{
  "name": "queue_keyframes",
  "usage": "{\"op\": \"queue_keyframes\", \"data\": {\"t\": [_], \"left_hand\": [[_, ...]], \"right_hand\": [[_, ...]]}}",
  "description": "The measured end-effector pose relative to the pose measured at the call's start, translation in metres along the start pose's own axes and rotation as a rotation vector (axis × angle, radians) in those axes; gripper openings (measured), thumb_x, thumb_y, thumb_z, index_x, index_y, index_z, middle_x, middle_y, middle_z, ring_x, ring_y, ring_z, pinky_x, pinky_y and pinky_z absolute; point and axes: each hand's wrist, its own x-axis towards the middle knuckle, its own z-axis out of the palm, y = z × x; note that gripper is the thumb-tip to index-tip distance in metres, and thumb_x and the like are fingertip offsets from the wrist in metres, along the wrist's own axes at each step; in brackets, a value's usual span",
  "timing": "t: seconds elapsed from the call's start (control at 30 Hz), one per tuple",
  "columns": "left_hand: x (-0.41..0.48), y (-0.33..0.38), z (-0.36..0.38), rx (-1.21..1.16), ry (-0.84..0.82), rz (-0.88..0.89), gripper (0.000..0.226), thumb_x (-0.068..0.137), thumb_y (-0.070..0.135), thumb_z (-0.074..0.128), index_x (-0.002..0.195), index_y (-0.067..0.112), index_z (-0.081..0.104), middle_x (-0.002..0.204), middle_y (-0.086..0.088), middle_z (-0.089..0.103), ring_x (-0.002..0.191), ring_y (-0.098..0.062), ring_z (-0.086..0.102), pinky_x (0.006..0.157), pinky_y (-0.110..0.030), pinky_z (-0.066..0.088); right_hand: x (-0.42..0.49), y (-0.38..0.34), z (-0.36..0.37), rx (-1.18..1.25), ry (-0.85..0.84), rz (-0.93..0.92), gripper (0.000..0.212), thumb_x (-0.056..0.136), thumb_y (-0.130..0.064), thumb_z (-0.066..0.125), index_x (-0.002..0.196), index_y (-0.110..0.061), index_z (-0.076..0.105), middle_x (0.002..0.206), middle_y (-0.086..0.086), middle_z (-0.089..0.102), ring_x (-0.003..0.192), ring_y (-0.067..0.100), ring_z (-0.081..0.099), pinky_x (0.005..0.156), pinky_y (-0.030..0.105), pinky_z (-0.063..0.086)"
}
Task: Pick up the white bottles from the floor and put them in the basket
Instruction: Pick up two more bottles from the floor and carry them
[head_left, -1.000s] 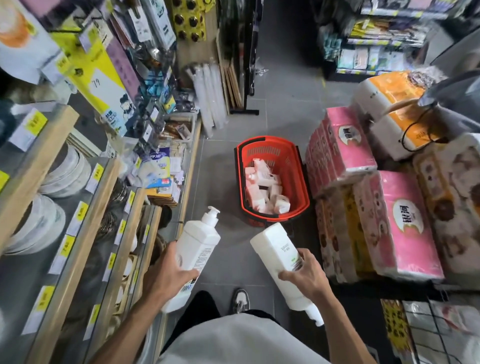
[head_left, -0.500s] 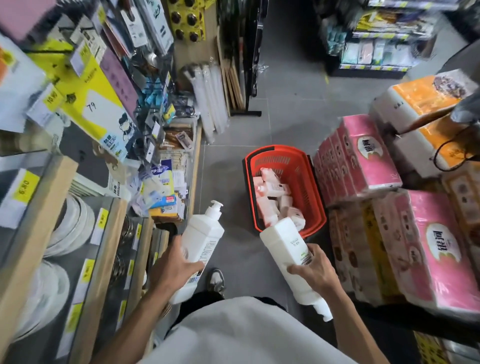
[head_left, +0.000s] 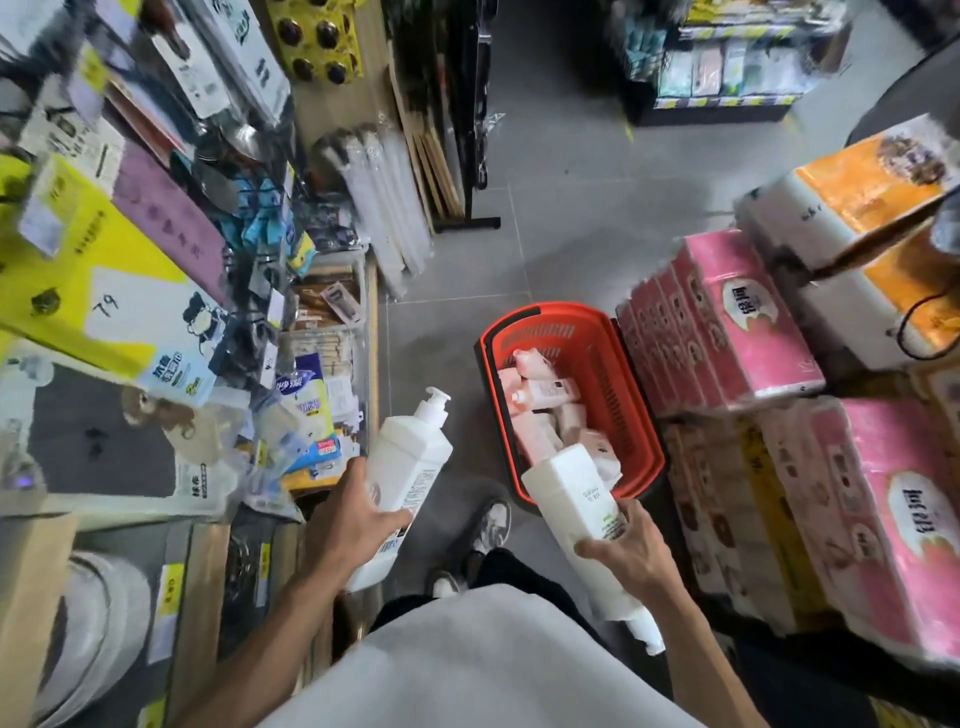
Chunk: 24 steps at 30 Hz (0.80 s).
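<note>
Left hand (head_left: 353, 525) curled round white pump bottle (head_left: 410, 467), pump upward | right hand (head_left: 631, 556) curled round inverted white bottle (head_left: 571, 499); red basket (head_left: 608, 384) just ahead | bottles judged rigid, smooth, fairly heavy; mid-body grip suits best

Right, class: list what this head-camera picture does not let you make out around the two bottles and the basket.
Head view, basket: near corner hidden behind the right-hand bottle.
Head view, left-hand bottle: lower side covered by the left hand.
Head view, both labels: print too small and blurred.
Head view, shelf goods at left: motion-blurred.
</note>
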Motion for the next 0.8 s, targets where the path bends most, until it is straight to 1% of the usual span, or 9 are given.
{"op": "queue_keyframes", "data": {"t": [0.13,0.2,0.27,0.3,0.37,0.43,0.57,0.7,0.8], "left_hand": [[0.038,0.036,-0.001,0.016,0.010,0.049,0.071,0.063,0.046,0.084,0.117,0.032,0.040,0.106,0.006,0.060,0.088,-0.024,0.059,0.074,-0.037,0.053],[0.058,0.056,-0.002,0.041,0.004,0.064,0.071,0.063,0.047,0.083,0.118,0.032,0.041,0.107,0.007,0.061,0.087,-0.022,0.058,0.074,-0.035,0.052],[0.076,0.074,-0.002,0.072,0.002,0.102,0.070,0.064,0.048,0.083,0.118,0.030,0.041,0.109,0.007,0.061,0.085,-0.021,0.056,0.071,-0.033,0.049],[0.087,0.084,-0.003,0.092,0.002,0.122,0.070,0.066,0.047,0.083,0.117,0.028,0.041,0.109,0.007,0.060,0.086,-0.021,0.055,0.069,-0.031,0.045],[0.109,0.103,-0.005,0.136,-0.009,0.139,0.069,0.065,0.047,0.083,0.116,0.027,0.041,0.109,0.005,0.061,0.088,-0.026,0.058,0.068,-0.033,0.042],[0.132,0.120,-0.005,0.177,-0.032,0.152,0.069,0.062,0.049,0.081,0.113,0.030,0.039,0.108,0.004,0.063,0.091,-0.032,0.062,0.071,-0.036,0.046],[0.179,0.153,-0.011,0.240,-0.117,0.218,0.066,0.059,0.052,0.078,0.105,0.034,0.034,0.104,0.007,0.061,0.088,-0.031,0.063,0.075,-0.042,0.054],[0.233,0.187,-0.013,0.329,-0.208,0.314,0.064,0.061,0.049,0.078,0.105,0.033,0.035,0.103,0.007,0.062,0.087,-0.031,0.062,0.073,-0.040,0.052],[0.277,0.218,-0.015,0.400,-0.286,0.397,0.064,0.064,0.047,0.080,0.108,0.032,0.035,0.106,0.003,0.064,0.090,-0.034,0.063,0.072,-0.039,0.047]], "right_hand": [[0.029,-0.020,-0.013,-0.022,-0.030,-0.008,0.078,0.062,-0.027,0.090,0.130,-0.018,0.052,0.098,-0.012,0.057,0.083,0.007,0.056,0.061,0.018,0.037],[0.043,-0.027,-0.020,-0.009,-0.042,0.015,0.072,0.066,-0.021,0.089,0.127,-0.020,0.051,0.093,-0.016,0.056,0.079,0.003,0.055,0.059,0.015,0.034],[0.060,-0.035,-0.027,0.000,-0.044,0.022,0.067,0.066,-0.022,0.089,0.122,-0.020,0.052,0.091,-0.017,0.055,0.077,-0.001,0.054,0.058,0.017,0.035],[0.068,-0.041,-0.031,-0.001,-0.037,0.026,0.069,0.064,-0.027,0.089,0.122,-0.019,0.053,0.093,-0.016,0.056,0.078,0.001,0.055,0.060,0.020,0.037],[0.083,-0.047,-0.036,-0.029,-0.024,0.040,0.080,0.057,-0.040,0.088,0.127,-0.021,0.053,0.100,-0.011,0.056,0.086,0.009,0.056,0.065,0.028,0.042],[0.095,-0.051,-0.041,-0.054,-0.011,0.041,0.084,0.057,-0.044,0.086,0.130,-0.021,0.051,0.107,-0.008,0.054,0.093,0.015,0.054,0.071,0.033,0.042],[0.111,-0.058,-0.047,-0.015,-0.003,0.109,0.081,0.061,-0.045,0.084,0.130,-0.023,0.048,0.110,-0.005,0.052,0.095,0.015,0.051,0.073,0.033,0.042],[0.128,-0.066,-0.039,0.067,0.009,0.223,0.087,0.051,-0.057,0.078,0.128,-0.028,0.049,0.108,-0.007,0.054,0.097,0.014,0.054,0.082,0.037,0.050],[0.136,-0.080,-0.033,0.120,0.048,0.315,0.098,0.047,-0.060,0.074,0.136,-0.026,0.048,0.117,-0.005,0.058,0.103,0.017,0.055,0.082,0.036,0.048]]}}
